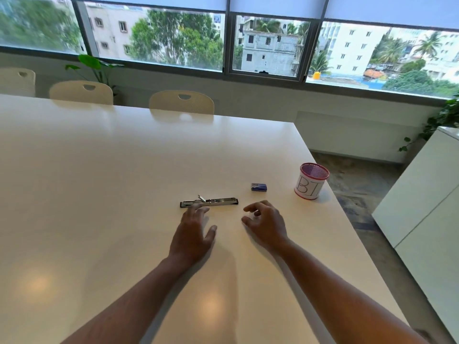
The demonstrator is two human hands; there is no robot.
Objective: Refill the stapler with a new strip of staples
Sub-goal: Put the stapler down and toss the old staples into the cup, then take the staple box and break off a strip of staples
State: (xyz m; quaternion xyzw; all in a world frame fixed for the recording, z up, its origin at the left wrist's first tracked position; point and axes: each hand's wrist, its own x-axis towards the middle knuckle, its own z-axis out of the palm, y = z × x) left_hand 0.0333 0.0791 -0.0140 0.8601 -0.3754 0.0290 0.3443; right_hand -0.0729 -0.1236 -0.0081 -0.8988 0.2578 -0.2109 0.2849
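Observation:
A slim metal stapler lies flat on the white table, its long side running left to right, with a thin metal part sticking up near its middle. A small blue staple box sits to its right, farther back. My left hand reaches out with straight fingers, its fingertips at the stapler's left part. My right hand hovers just right of the stapler with loosely curled fingers and holds nothing.
A red mesh cup wrapped in white paper with handwriting stands near the table's right edge. Cream chairs line the far side. A white cabinet stands to the right across a gap of floor.

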